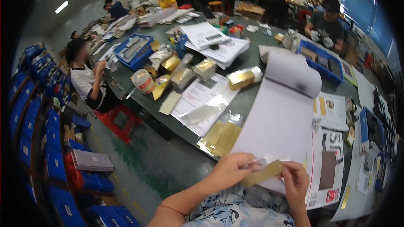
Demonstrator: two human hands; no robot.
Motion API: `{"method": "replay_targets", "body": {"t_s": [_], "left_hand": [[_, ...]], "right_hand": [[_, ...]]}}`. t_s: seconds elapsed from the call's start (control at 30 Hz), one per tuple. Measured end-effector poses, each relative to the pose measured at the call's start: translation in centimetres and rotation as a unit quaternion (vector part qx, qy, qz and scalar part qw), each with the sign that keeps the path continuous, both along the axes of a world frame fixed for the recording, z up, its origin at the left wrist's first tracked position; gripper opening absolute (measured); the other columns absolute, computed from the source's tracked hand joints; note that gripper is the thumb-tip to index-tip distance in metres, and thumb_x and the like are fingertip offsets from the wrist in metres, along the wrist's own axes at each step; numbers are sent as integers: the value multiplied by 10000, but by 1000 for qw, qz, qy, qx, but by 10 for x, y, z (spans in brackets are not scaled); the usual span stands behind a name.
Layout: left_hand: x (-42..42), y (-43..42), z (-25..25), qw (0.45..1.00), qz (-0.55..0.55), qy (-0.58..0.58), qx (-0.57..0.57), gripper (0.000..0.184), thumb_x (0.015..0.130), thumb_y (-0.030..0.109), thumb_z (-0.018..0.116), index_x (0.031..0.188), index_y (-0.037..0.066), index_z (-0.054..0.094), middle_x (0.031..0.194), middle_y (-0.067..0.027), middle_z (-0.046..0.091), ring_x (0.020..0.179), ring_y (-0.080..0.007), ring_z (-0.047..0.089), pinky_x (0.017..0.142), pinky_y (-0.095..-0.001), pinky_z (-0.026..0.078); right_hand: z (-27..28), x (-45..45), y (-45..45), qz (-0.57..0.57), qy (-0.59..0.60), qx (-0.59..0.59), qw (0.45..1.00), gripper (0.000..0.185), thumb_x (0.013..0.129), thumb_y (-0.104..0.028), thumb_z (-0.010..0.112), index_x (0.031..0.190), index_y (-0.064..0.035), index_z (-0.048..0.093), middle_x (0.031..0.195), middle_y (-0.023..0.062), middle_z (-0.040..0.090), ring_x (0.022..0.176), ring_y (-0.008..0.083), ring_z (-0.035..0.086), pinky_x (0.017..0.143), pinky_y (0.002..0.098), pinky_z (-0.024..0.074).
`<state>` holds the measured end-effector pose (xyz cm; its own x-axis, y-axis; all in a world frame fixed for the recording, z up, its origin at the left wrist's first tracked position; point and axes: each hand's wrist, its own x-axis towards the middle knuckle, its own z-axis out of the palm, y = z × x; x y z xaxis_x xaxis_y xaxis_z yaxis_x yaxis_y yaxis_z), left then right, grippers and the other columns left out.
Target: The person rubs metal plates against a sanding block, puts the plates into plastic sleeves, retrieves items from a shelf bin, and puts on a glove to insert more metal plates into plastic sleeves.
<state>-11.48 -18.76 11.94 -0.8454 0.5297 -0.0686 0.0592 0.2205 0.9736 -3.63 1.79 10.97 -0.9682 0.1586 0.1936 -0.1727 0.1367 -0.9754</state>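
Note:
Between my hands is a flat gold-coloured piece (263,174), slightly blurred, with some clear film at its upper edge. My left hand (237,169) pinches the film and the piece from the left. My right hand (296,180) has its fingers closed on the piece's right end. Both hands are over the near end of a long white sheet (273,117), whose far end is rolled up. Left of the sheet, a stack of gold pieces in clear wrap (223,136) lies at the table edge.
The green table (155,107) also bears printed papers (204,100), a white tub (143,81), gold packets (244,78) and blue trays (134,50). One person (88,75) sits at the left, another (328,27) at the right. Blue bins (63,201) line the left side.

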Motion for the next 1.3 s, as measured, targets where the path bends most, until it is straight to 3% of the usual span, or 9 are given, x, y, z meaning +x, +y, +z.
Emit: {"method": "replay_targets", "body": {"t_s": [0.27, 0.33, 0.43, 0.6, 0.7, 0.87, 1.07, 1.17, 1.3], "left_hand": [[-11, -26, -19, 1000, 7, 19, 13, 175, 809, 85, 644, 966, 20, 687, 778, -63, 642, 737, -132, 609, 653, -250, 479], [-27, -34, -11, 985, 149, -43, -77, 181, 845, 148, 654, 967, 19, 686, 727, -52, 643, 648, -101, 588, 606, -244, 476], [-77, -56, -57, 964, 253, 79, -22, 191, 865, 184, 652, 927, 5, 678, 692, -65, 639, 608, -85, 563, 572, -264, 466], [-101, -65, -73, 931, 219, 219, -191, 278, 847, 226, 668, 919, -40, 634, 839, -171, 627, 756, -257, 598, 686, -353, 457], [-96, -78, -66, 925, 289, 172, -176, 321, 827, 238, 683, 877, -64, 588, 897, -216, 593, 809, -340, 570, 717, -383, 444], [-73, -119, -76, 916, 303, 120, -232, 332, 794, 225, 711, 872, -69, 578, 845, -192, 555, 774, -308, 546, 714, -377, 443], [-47, -110, -86, 938, 277, 57, -200, 515, 755, 252, 768, 1128, -41, 566, 1012, -170, 557, 863, -283, 579, 774, -358, 475], [-43, -98, -85, 930, 293, 76, -209, 585, 706, 285, 820, 1115, -49, 567, 987, -154, 552, 813, -200, 557, 709, -316, 480], [-41, -93, -89, 926, 308, 64, -209, 594, 712, 228, 814, 1155, -46, 529, 1034, -161, 543, 857, -244, 575, 743, -338, 494]], "right_hand": [[10, -13, -1, 164, -25, 180, 970, 195, 856, 55, 577, 1043, 18, 620, 907, 115, 624, 809, 201, 620, 717, 285, 495], [12, -14, -11, 96, -62, 110, 987, 209, 850, 45, 596, 1056, 20, 617, 981, 130, 621, 865, 193, 614, 780, 287, 481], [-3, -21, -7, 76, -31, 187, 979, 259, 837, 24, 617, 1095, 6, 603, 1051, 147, 597, 925, 233, 593, 816, 297, 471], [-19, -23, 4, 90, 12, 240, 967, 268, 826, -2, 631, 1090, 10, 589, 1032, 154, 595, 963, 315, 575, 852, 371, 460], [-13, -22, 9, 107, -7, 234, 966, 280, 811, -1, 651, 1085, 8, 595, 1044, 149, 600, 992, 308, 572, 862, 364, 459], [16, -50, 15, 135, 24, 310, 941, 317, 768, 0, 689, 1073, -9, 606, 1063, 134, 611, 1000, 305, 570, 862, 365, 459], [43, -146, -26, 298, 168, 450, 825, 465, 712, -44, 715, 1150, -65, 561, 1179, 103, 565, 1100, 295, 518, 912, 393, 414], [28, -194, -61, 358, 194, 495, 768, 552, 699, -64, 736, 1208, -91, 525, 1263, 81, 529, 1173, 283, 481, 967, 399, 382], [-6, -227, -99, 439, 250, 558, 658, 584, 659, -33, 714, 1208, -101, 526, 1250, 55, 529, 1225, 252, 462, 971, 383, 383]]}}
